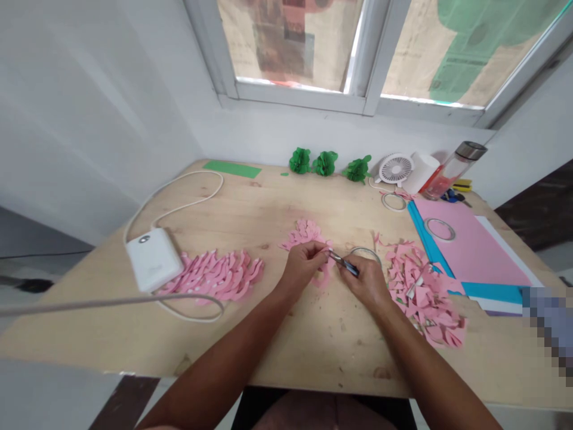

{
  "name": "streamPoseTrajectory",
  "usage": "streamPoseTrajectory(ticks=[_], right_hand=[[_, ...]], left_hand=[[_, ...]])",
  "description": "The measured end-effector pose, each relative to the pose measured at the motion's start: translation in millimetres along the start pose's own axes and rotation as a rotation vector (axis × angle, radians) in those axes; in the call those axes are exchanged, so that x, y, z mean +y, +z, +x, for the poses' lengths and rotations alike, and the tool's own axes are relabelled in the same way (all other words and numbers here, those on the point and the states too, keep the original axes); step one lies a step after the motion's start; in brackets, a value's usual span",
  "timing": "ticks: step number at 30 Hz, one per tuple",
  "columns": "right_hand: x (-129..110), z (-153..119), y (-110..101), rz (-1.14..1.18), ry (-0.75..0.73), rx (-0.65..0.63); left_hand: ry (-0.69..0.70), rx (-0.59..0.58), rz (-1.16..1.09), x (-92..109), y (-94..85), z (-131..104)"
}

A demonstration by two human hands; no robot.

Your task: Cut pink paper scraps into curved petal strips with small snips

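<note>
My left hand (305, 263) is closed in a pinch at the middle of the table, on what looks like a small pink paper piece, mostly hidden by the fingers. My right hand (366, 279) grips a slim metal tool (344, 261) with a dark end. Its silver tip meets the left fingertips; its exact kind is unclear. Just beyond the left hand lies a cluster of pink paper petals (305, 232), and a curved pink paper strip (323, 278) shows below the fingers. Behind the right hand, a tape roll (367, 252) is partly covered.
Pink curved strips (219, 276) lie in rows at left beside a white power bank (154, 260) with a cable. Pink scraps (425, 292) are heaped at right, near coloured sheets (486, 251). Green paper flowers (324, 163), a small fan (396, 169) and a bottle (454, 170) line the back.
</note>
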State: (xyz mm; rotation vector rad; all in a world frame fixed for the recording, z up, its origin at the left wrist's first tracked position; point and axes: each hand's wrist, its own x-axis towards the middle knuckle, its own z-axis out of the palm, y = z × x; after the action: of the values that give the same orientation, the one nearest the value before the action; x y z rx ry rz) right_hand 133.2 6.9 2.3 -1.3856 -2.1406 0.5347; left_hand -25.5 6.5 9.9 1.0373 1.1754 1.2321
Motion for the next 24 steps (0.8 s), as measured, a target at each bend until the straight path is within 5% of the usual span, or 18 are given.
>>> streamPoseTrajectory(ticks=[24], right_hand=[[0.8,0.0,0.1,0.008,0.009,-0.037]], left_hand=[[0.068,-0.036,0.047,-4.2,-1.3,1.9]])
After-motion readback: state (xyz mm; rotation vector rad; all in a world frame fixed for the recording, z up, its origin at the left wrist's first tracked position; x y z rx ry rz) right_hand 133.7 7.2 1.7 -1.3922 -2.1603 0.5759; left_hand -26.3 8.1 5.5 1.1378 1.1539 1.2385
